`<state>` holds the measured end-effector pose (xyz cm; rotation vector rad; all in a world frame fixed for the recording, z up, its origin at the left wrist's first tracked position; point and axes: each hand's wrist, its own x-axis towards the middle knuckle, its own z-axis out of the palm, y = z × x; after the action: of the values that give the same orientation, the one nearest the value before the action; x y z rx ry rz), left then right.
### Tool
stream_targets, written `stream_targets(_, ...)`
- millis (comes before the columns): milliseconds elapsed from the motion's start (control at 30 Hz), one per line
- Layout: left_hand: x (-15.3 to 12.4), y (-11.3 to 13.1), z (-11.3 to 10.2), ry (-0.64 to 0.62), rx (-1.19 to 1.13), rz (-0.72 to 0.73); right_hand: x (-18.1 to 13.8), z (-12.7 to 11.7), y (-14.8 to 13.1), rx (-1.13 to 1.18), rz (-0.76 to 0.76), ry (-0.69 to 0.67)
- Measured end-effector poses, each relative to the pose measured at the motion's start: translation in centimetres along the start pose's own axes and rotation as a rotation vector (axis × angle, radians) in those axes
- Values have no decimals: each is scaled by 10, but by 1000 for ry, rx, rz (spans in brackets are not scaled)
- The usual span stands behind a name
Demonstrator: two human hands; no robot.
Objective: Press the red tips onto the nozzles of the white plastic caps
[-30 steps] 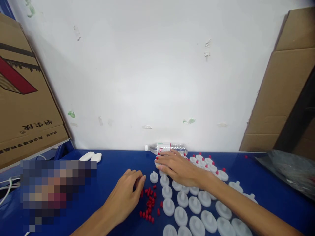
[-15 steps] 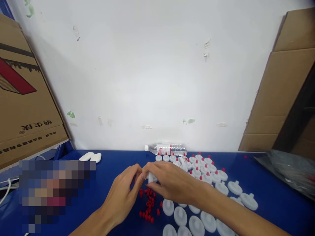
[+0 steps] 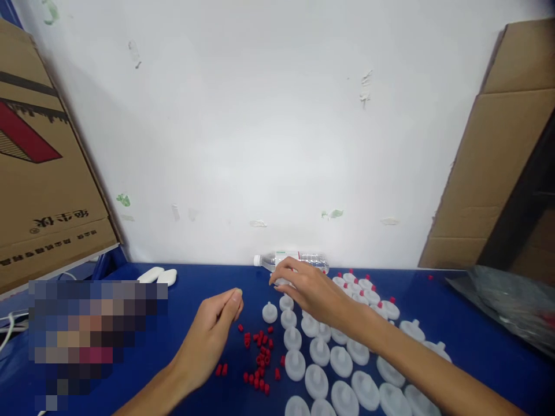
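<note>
My left hand (image 3: 212, 335) hovers over the blue table (image 3: 195, 289), left of a scatter of small red caps (image 3: 260, 361). Its thumb and forefinger are pinched together; what they hold, if anything, is hidden. My right hand (image 3: 310, 292) reaches to the far side, fingertips closed on a white disc part (image 3: 281, 282) just in front of a lying water bottle (image 3: 303, 258). Rows of bare white discs (image 3: 318, 378) lie under my right forearm. Discs with red caps on them (image 3: 368, 294) are grouped behind the right hand.
A big cardboard box (image 3: 43, 173) leans at the left and cardboard sheets (image 3: 498, 167) stand at the right. A crumpled plastic bag (image 3: 511, 300) lies at the right edge. Two white oval objects (image 3: 158, 276) rest by the wall. A blurred patch covers the near left.
Half a second ago both hands met over one white disc. Since then my right hand has carried it away toward the bottle and my left hand has drawn back. Two red caps now lie apart, left of the pile.
</note>
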<state>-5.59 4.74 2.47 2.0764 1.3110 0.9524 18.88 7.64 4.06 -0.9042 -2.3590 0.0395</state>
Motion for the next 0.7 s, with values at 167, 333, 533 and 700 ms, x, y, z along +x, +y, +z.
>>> stream_targets(167,0,-2,7,-39,252,60,-3,8,4,-41,56,-52)
stream_targets(333,-2,-4,9,-92,370,72,-5,10,5,-92,56,-153)
stream_targets(533,-1,-10,9,-125,416,50,-2,-2,11,-236,240,-89)
stream_targets(700,2,-11,11,-139,423,22,-9,2,21,-274,251,-156)
